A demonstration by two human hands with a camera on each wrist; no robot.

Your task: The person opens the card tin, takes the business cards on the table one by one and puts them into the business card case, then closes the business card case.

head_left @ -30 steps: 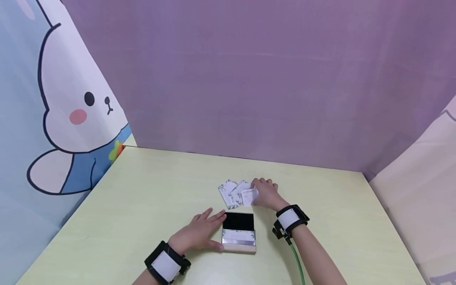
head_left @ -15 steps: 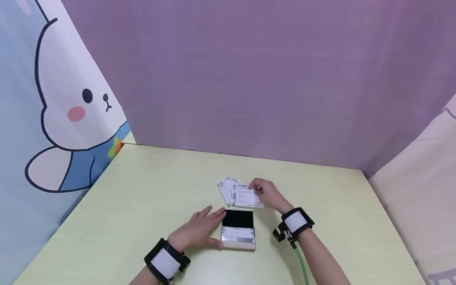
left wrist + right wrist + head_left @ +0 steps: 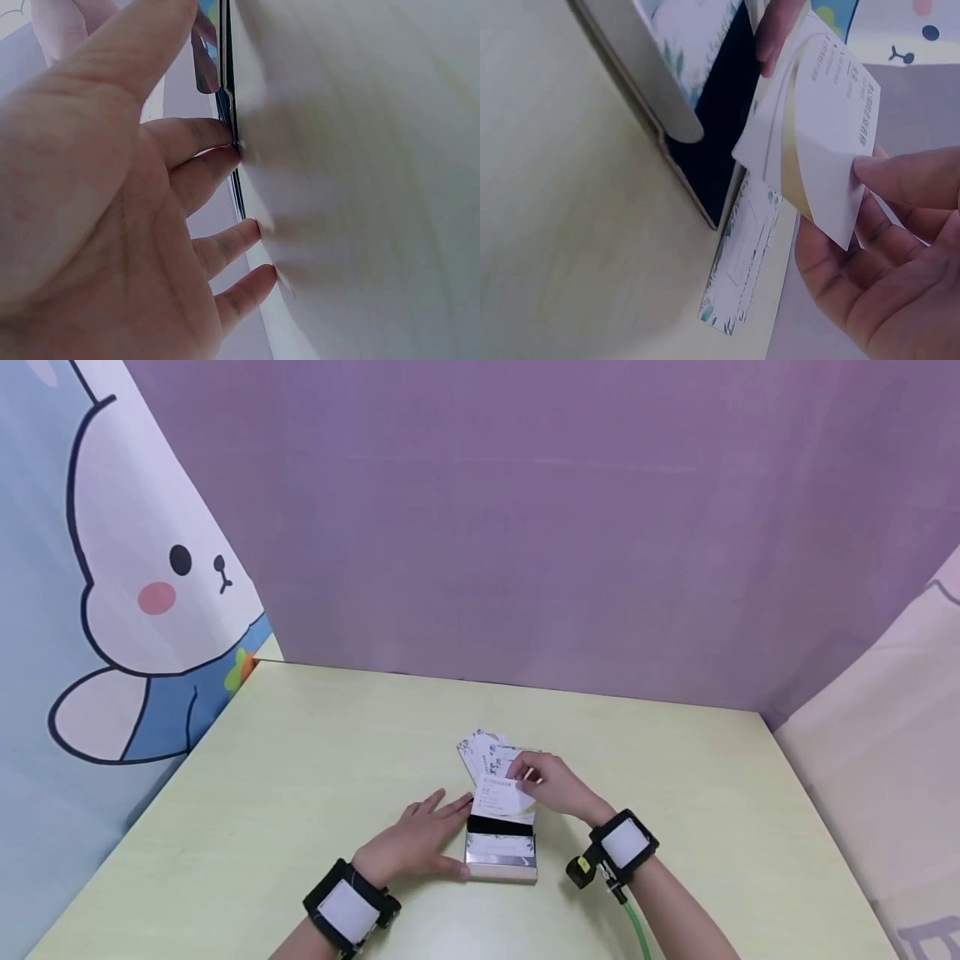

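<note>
Low in the middle of the frame, the right hand (image 3: pixel 551 782) pinches a card (image 3: pixel 501 795) over the open case (image 3: pixel 501 846), which the flat, open-fingered left hand (image 3: pixel 412 845) steadies on the counter (image 3: pixel 300 760).

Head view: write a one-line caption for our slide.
Right hand pinches a white card over an open card case that the left hand steadies; more cards lie behind it.
</note>
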